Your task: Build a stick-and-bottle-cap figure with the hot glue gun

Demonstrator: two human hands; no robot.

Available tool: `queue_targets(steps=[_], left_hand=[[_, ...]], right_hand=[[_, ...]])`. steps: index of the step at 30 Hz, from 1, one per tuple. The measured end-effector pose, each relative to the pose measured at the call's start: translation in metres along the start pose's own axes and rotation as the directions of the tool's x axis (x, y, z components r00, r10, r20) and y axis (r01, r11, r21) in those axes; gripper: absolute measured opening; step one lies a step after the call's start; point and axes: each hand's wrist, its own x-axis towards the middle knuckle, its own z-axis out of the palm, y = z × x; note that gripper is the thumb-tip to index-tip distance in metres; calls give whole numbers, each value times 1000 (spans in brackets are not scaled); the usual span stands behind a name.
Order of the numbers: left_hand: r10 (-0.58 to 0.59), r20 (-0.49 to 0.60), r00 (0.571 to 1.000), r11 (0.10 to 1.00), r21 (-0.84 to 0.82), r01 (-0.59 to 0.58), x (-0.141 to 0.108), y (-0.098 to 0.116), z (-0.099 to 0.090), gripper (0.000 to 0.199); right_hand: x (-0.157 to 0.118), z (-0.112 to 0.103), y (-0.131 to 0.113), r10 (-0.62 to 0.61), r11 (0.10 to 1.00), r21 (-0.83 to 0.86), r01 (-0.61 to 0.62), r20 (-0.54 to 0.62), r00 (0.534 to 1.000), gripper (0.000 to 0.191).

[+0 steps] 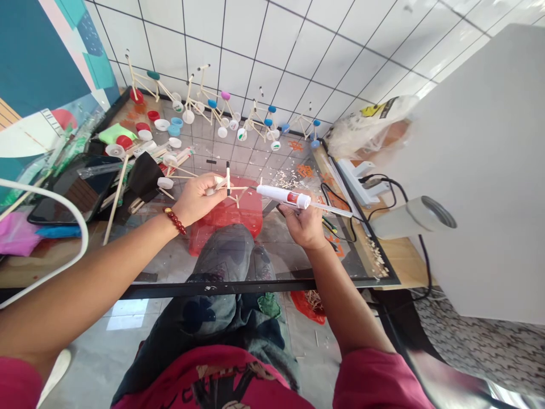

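Note:
Pinched in the fingers of my left hand [198, 199] is a small bicycle frame of wooden sticks [229, 179], with black tips on its handlebar. White bottle caps [165, 183] sit just left of that hand and seem joined to its sticks. My right hand [304, 224] is closed around a white hot glue gun [281, 196], and a clear glue stick [332, 209] juts from its rear. The gun's nozzle points left, at or very near a stick of the frame; whether they touch I cannot tell. Both hands are over the glass tabletop [272, 264].
Several stick bicycles with bottle-cap wheels [213, 105] line the wall side. Loose caps [162, 125], a phone [74, 190] and sticks [116, 199] lie left. On the right are wood scraps [287, 180], a power strip [361, 182], black cables [340, 199] and a grey-white cylinder [409, 218].

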Motion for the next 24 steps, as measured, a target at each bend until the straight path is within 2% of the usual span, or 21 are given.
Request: queue_targets(steps=[2,5,8,10,13,16,20,24], left_hand=[[1,-5,1000,1000,-3,-1,0,-1,0,16],[-8,-13,1000,1000,2,8,1,-2,-1,15],[-21,-17,1000,1000,13,22,1,-2,-1,15],[-28,-22,999,1000,10,28,1,-2,-1,14],[-37,-24,999,999,4,37,1,-1,-1,15],[-27,-21,999,1000,1,27,1,0,0,17],[-21,-13,1000,1000,-10,21,2,0,-1,19],[-28,-3,1000,1000,-12,28,2,1,-2,22]], right_hand=[[2,1,0,57,998,12,-57,-23,998,30],[15,4,7,211,975,76,-209,-16,977,33],[41,12,29,369,913,171,-371,49,928,36],[64,22,46,426,873,233,-427,59,903,41],[97,42,62,429,840,318,-441,110,897,44],[120,67,60,385,796,413,-442,219,897,44],[130,97,43,337,715,519,-468,330,882,40],[128,112,35,334,700,490,-519,418,845,36]])
